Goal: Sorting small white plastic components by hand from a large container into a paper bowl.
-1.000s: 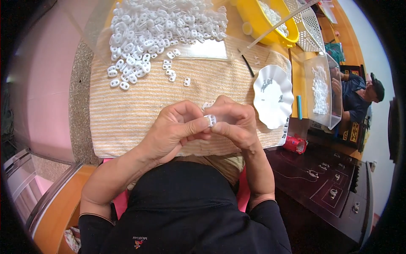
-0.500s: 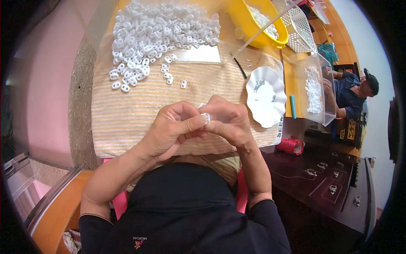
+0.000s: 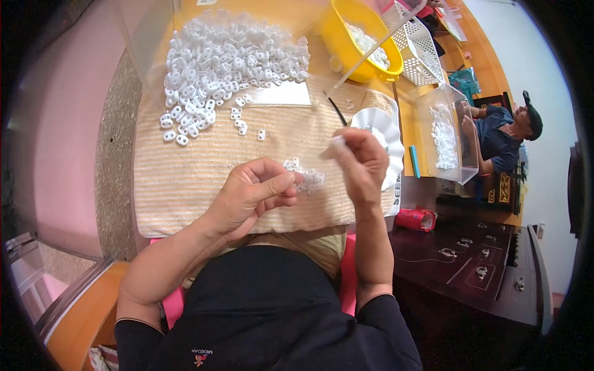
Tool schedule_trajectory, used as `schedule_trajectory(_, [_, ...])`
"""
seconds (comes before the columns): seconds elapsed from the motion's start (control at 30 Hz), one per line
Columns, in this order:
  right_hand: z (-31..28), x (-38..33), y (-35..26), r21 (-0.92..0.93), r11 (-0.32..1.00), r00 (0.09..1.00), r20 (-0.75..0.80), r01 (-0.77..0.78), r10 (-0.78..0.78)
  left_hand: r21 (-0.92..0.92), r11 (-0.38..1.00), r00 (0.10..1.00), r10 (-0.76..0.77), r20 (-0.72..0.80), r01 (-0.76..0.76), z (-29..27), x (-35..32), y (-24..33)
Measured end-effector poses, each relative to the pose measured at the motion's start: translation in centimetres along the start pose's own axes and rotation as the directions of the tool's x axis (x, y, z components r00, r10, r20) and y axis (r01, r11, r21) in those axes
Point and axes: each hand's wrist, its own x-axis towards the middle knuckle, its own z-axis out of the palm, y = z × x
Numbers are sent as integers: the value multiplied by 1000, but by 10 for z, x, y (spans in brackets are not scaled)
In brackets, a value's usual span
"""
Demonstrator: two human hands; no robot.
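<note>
My left hand (image 3: 257,193) is closed over the striped cloth, thumb pressed toward the index finger; whatever it may hold is too small to make out. Just past its fingertips lies a small cluster of white plastic pieces (image 3: 309,179). My right hand (image 3: 366,166) is raised to the right, partly over the white scalloped dish (image 3: 391,127). Thumb and index finger pinch a small white piece (image 3: 336,141), smeared by motion. A large heap of white oval two-hole pieces (image 3: 229,55) spreads at the far left, with a few strays (image 3: 261,135) nearer me.
A yellow basin (image 3: 346,62) with white pieces stands at the back, beside a perforated white basket (image 3: 417,46). A black stick (image 3: 337,111) lies near the dish, a blue bar (image 3: 414,162) right of it. Further right, another person (image 3: 504,133) reaches toward a clear bin (image 3: 455,164).
My hands have parted: the right moved up and right toward the dish, the left stayed nearly in place. The cluster of white pieces beyond my left fingers is now uncovered. The view shifted slightly.
</note>
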Motion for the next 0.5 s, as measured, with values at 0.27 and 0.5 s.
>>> schedule_trajectory(0.27, [-51, 60, -15, -349, 847, 799, -319, 401, -510, 37, 999, 1000, 19, -24, -18, -2, 1, 1])
schedule_trajectory(0.5, [-76, 131, -32, -545, 802, 876, -232, 242, -422, 73, 996, 997, 60, -57, -56, -7, 2, 0])
